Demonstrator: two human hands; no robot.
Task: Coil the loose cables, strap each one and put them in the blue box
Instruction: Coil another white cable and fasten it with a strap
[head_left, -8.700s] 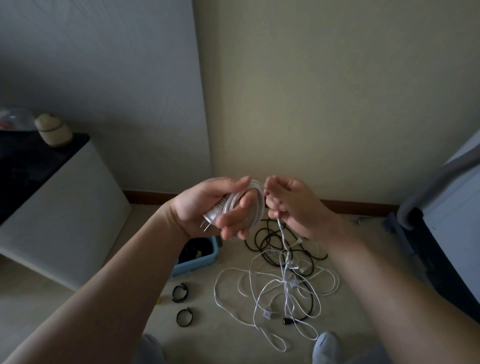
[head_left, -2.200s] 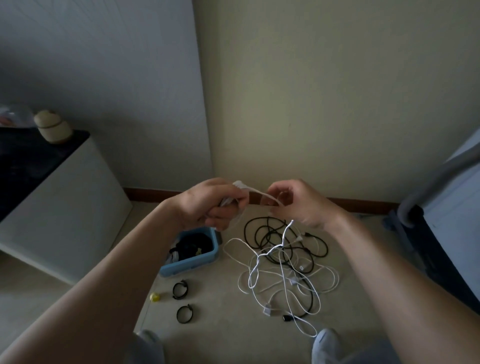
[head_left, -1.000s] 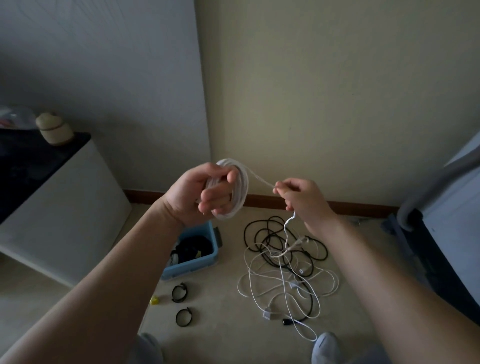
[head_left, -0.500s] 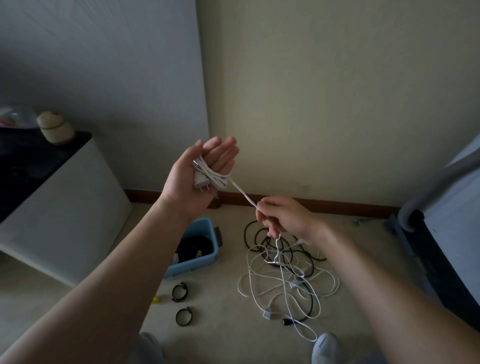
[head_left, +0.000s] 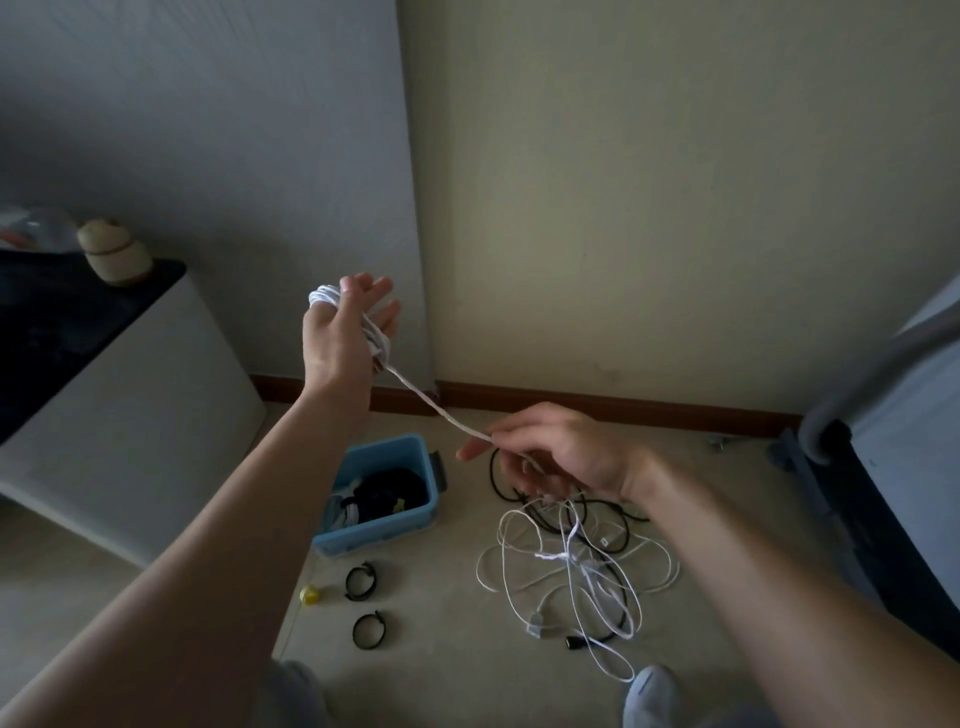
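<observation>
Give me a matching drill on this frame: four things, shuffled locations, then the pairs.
1 white cable
2 blue box
3 black straps
4 black cable

A floor, near side of the box, by a yellow piece
B wound round the left hand, pinched by the right hand
C floor, tangled, held by no hand
D floor, cables already inside

Pairs: 1-B, 2-D, 3-A, 4-C.

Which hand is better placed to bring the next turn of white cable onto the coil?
Right. The right hand pinches the white cable that leads up to the coil, with the loose rest hanging under it. The left hand has the coil wound around it, fingers straight, so probably occupied.
</observation>
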